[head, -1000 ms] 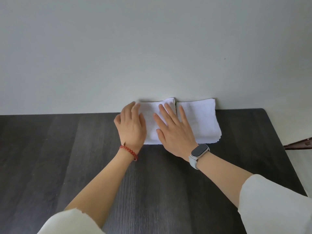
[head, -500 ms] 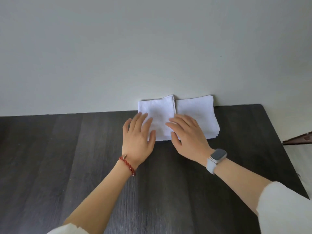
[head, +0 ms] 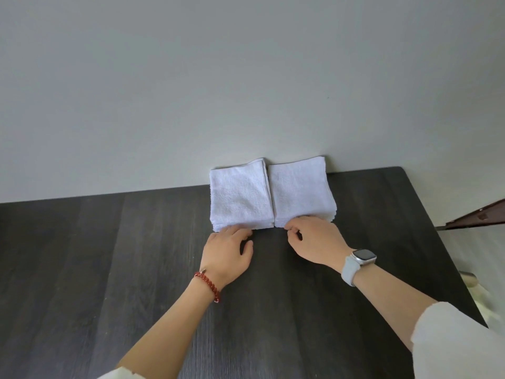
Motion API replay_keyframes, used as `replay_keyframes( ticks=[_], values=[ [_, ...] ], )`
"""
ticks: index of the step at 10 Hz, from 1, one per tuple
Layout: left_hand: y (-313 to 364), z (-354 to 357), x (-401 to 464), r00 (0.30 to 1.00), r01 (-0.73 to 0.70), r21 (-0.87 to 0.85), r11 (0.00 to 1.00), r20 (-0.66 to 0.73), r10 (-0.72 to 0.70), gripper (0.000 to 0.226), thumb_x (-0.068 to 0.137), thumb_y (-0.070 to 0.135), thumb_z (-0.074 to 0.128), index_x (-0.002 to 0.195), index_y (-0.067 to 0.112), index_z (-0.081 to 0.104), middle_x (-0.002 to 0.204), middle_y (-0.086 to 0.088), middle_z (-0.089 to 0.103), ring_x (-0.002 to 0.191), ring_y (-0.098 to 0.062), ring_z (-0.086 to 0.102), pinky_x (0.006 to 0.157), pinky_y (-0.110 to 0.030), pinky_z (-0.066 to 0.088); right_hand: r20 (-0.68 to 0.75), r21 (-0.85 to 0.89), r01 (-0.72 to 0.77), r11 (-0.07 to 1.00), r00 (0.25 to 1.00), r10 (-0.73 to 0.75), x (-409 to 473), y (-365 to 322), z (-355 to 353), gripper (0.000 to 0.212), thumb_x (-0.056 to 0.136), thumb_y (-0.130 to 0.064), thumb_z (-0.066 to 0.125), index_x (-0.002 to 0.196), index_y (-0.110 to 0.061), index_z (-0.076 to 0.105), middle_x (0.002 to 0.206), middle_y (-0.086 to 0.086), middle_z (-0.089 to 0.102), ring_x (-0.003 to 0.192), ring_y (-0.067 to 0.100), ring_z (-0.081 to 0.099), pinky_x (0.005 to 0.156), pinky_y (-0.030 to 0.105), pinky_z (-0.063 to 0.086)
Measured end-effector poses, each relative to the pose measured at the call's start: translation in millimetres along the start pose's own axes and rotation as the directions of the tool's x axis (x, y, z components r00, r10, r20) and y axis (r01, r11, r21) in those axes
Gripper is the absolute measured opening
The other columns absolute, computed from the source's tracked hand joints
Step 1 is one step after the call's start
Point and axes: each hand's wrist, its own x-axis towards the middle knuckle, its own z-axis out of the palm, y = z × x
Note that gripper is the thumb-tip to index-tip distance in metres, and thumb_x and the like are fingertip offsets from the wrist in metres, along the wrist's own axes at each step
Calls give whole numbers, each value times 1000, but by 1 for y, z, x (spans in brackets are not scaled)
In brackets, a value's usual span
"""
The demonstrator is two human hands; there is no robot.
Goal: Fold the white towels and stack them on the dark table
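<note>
Two stacks of folded white towels lie side by side against the wall at the back of the dark table. The left stack and the right stack touch along their inner edges. My left hand, with a red bead bracelet, rests on the table, its bent fingertips touching the left stack's near edge. My right hand, with a grey watch, has loosely curled fingers over the right stack's near edge. Neither hand clearly grips a towel.
A pale wall runs right behind the towels. The table's right edge slants toward me, with a dark brown piece and a pale floor area beyond it. Bare dark tabletop spreads to the left and front.
Both hands have slid back toward me off the top of the towels to their near edges, and the fingers have gone from flat to curled. The stacks stay in place.
</note>
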Motion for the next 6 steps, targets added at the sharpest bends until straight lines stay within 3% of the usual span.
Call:
replay_keyframes(
  ticks=[1,2,3,4,5,6],
  values=[
    [-3,-15,-2,953,-14,-44,999,-302,0,30,81,34,41,75,16,65,76,4,60,72,-18,56,69,-33,45,-323,127,-50,991,942,89,-5,5,-12,32,90,-25,43,60,-14,45,56,-3,43,57,16,45,55,29,40],
    [-15,-24,18,881,274,-297,915,-303,-362,45,84,42,43,113,11,58,118,-7,55,109,-23,49,90,-39,42,-499,433,-134,891,788,361,10,25,-20,20,94,-20,41,77,-15,52,77,1,53,79,19,52,67,31,45],
    [-24,-28,44,821,484,-567,667,30,-570,66,93,41,47,145,11,21,151,-8,25,138,-24,25,112,-42,26,-122,744,-308,593,810,574,32,42,-23,43,99,-28,29,138,-13,35,142,8,37,132,26,32,107,41,28],
    [-17,-23,54,853,479,-631,610,170,-494,64,96,40,41,147,12,14,153,-3,23,139,-21,25,109,-30,22,68,774,-345,531,879,472,41,47,-17,49,100,-35,20,146,-18,22,151,1,26,139,23,25,114,39,20],
    [-13,-22,58,860,482,-630,608,210,-465,64,96,41,40,148,14,13,154,-2,22,140,-22,24,111,-33,22,104,781,-334,527,903,417,43,41,-14,49,100,-34,18,146,-19,21,151,0,29,138,24,27,112,39,22],
    [-9,-25,53,865,464,-645,607,183,-466,64,97,39,40,148,12,12,154,-1,19,141,-20,21,112,-33,20,75,782,-343,521,881,467,35,33,-19,51,100,-34,20,149,-19,13,155,1,18,142,22,18,114,39,16]
  ],
)
